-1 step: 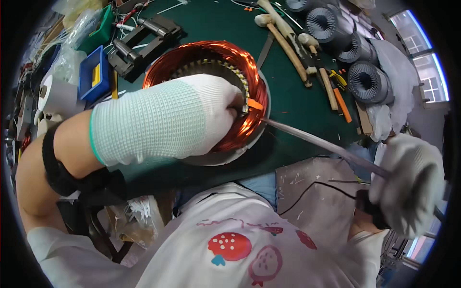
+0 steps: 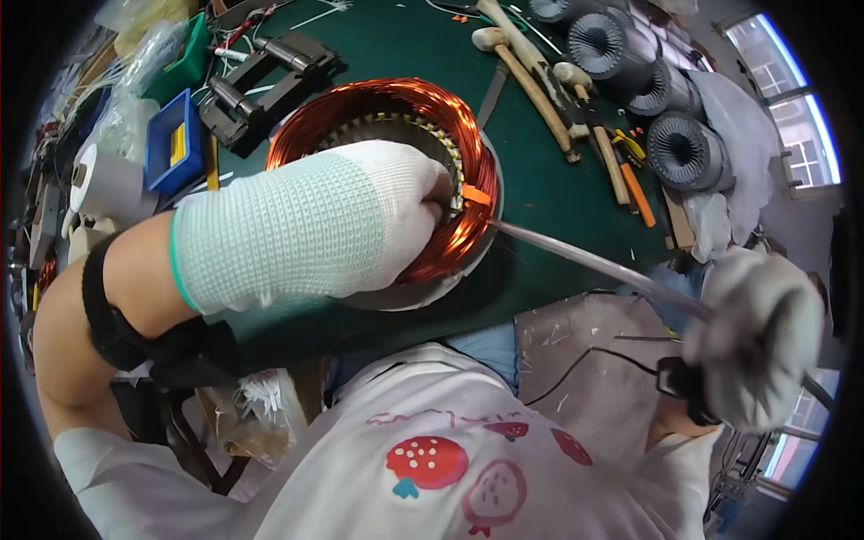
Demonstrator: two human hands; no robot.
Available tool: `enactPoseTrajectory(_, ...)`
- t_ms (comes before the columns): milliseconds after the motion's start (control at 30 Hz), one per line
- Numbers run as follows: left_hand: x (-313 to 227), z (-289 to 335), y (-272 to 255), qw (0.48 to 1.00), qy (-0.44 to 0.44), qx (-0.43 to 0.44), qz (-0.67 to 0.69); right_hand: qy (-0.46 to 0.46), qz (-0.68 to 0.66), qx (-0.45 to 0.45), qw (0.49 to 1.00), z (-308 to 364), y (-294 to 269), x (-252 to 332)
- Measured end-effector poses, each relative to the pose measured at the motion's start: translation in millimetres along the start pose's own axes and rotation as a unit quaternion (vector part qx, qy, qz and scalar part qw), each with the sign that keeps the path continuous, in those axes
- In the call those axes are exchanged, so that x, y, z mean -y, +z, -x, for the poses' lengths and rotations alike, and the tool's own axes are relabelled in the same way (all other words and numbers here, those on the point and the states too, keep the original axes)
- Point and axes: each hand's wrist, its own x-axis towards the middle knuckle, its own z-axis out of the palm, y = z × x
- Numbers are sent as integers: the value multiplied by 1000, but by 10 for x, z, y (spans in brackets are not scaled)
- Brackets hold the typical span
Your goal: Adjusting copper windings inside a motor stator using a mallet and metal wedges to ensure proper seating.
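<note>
A ring-shaped motor stator with thick copper windings (image 2: 466, 117) lies on the bench. My left hand (image 2: 396, 202), in a white and pale green knit glove, reaches over it. Its bare fingertips curl down at the inner edge of the windings, close to an orange band (image 2: 477, 194); what they pinch is hidden. From the coil's right side a long pale strip (image 2: 603, 265) runs straight out to my right hand (image 2: 760, 337). That hand, gloved and smeared by motion, is closed around the strip. A dark end shows beyond it.
Hammers (image 2: 535, 90) and orange-handled tools (image 2: 637, 193) lie right of the stator. Grey slotted cores (image 2: 679, 153) stand at the far right. A blue bin (image 2: 175, 144), a white spool (image 2: 103, 184) and a dark metal fixture (image 2: 265, 85) sit on the left.
My right hand has shifted slightly up and to the left with the strip still stretched. The left hand stays at the windings.
</note>
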Motion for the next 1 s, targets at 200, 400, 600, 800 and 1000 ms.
enactPoseTrajectory(200, -28, 61, -91, 947, 95, -144, -273, 193, -142, -347, 907, 511, 419, -137)
enactPoseTrajectory(400, 317, 172, -169, 901, 303, -211, -229, 166, -206, -414, 871, 1459, 339, -303)
enactPoseTrajectory(600, 142, 283, 262, 916, 168, -301, -205, 175, -178, -326, 912, 1310, 814, -339)
enactPoseTrajectory(800, 16, 263, 183, 942, 142, -269, -140, 119, -184, -219, 951, 1266, 944, -324)
enactPoseTrajectory(1000, -49, 236, 443, 932, 137, -334, -36, 104, -207, -251, 940, 1267, 923, -358)
